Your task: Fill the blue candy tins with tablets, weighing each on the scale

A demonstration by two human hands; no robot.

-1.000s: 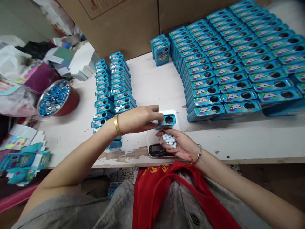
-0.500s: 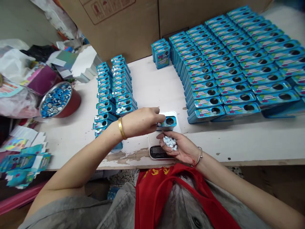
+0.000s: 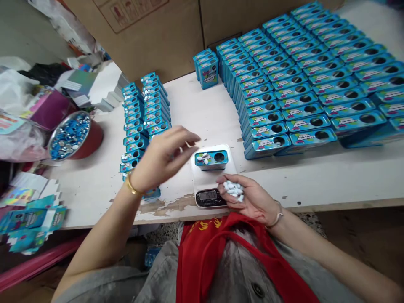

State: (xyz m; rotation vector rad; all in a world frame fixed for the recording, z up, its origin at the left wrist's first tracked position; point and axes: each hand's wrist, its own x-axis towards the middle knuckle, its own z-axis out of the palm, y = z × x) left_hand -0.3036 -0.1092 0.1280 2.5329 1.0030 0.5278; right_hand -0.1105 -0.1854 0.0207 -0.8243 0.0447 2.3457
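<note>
My left hand (image 3: 166, 158) hovers left of the kitchen scale (image 3: 203, 183), thumb and fingers apart, with nothing visible between them. On the scale's white top stands a blue candy tin (image 3: 212, 166) with a round hole in its upper face. A few white candies (image 3: 203, 160) lie on that face beside the hole. My right hand (image 3: 254, 198) is cupped palm up at the scale's front right corner, curled around a small heap of white candies (image 3: 233, 190). The scale's display (image 3: 208, 195) is lit, but its digits are too blurred to read.
Rows of blue tins (image 3: 268, 143) fill the table's right side. Two narrower rows of tins (image 3: 156, 111), several topped with candies, stand at left. A red bowl (image 3: 94, 136) of blue and silver caps sits farther left, near flattened cartons (image 3: 28, 223). Large cardboard boxes (image 3: 176, 46) line the back.
My left hand has moved left, off the tin on the scale, and its fingers have spread. A few candies now show on the tin's top. My right hand still holds its candies.
</note>
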